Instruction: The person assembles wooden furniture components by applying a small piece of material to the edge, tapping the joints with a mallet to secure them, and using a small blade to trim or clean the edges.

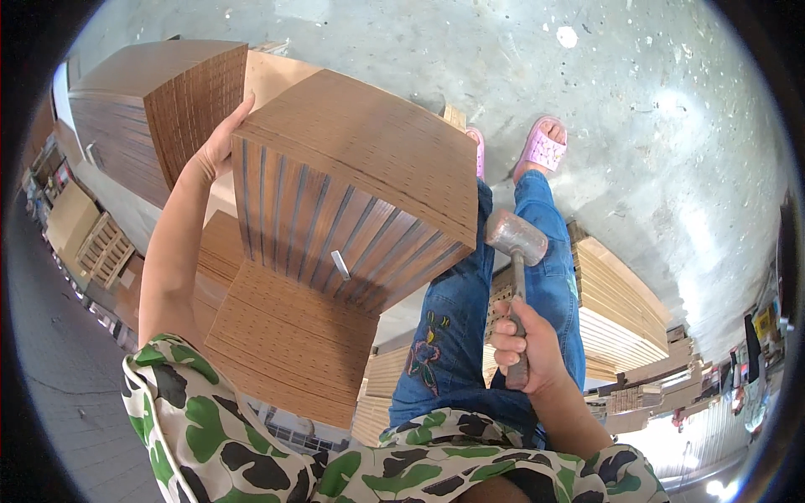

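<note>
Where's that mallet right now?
In the head view, the mallet is right of centre, its handle gripped in the right hand, its head seen against the blue jeans.

Brn panels [352,184] w/ dk stripes, gry mallet [517,238], blu jeans [449,327], pink sandals [545,153], grn/blk camo top [205,419]

The ground is formed by a grey concrete floor [654,159], on which many small pale specks are scattered and one larger white spot [567,37] is seen. Directly on this floor, pink sandals [545,153] are placed. To the right, a stack of pale boards [616,310] is seen, but its underside is hidden. To the left, a light tan surface [281,75] is shown between the farther brown stack [197,101] and the nearer brown stack [369,142]; its support cannot be told.
</note>
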Tool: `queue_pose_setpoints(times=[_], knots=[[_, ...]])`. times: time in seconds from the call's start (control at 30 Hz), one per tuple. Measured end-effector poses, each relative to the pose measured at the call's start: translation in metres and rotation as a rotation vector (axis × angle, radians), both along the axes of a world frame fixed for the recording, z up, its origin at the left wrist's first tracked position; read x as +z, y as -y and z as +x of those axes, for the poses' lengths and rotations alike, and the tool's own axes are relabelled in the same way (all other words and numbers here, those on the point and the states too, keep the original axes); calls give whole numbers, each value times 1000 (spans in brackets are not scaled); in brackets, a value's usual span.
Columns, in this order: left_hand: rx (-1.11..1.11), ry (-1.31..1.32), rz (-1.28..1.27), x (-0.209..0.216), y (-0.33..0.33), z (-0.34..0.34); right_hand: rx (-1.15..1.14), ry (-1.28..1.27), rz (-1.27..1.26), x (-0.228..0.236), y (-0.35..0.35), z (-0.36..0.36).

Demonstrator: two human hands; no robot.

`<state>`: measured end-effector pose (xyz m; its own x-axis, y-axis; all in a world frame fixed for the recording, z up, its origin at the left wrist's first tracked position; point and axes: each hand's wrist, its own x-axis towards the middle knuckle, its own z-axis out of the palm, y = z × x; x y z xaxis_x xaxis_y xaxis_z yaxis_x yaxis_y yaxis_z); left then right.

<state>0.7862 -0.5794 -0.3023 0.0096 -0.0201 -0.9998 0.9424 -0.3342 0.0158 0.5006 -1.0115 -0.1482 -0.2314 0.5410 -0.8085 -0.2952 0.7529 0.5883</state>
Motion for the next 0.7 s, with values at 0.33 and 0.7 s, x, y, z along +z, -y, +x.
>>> queue_pose_setpoints(times=[0.33,0.7], knots=[[-56,118,88,13,9,-2,29,-29,-25,28,2,-3],[-76,200,65,18,9,-7,-137,22,32,48,-12,-8]])
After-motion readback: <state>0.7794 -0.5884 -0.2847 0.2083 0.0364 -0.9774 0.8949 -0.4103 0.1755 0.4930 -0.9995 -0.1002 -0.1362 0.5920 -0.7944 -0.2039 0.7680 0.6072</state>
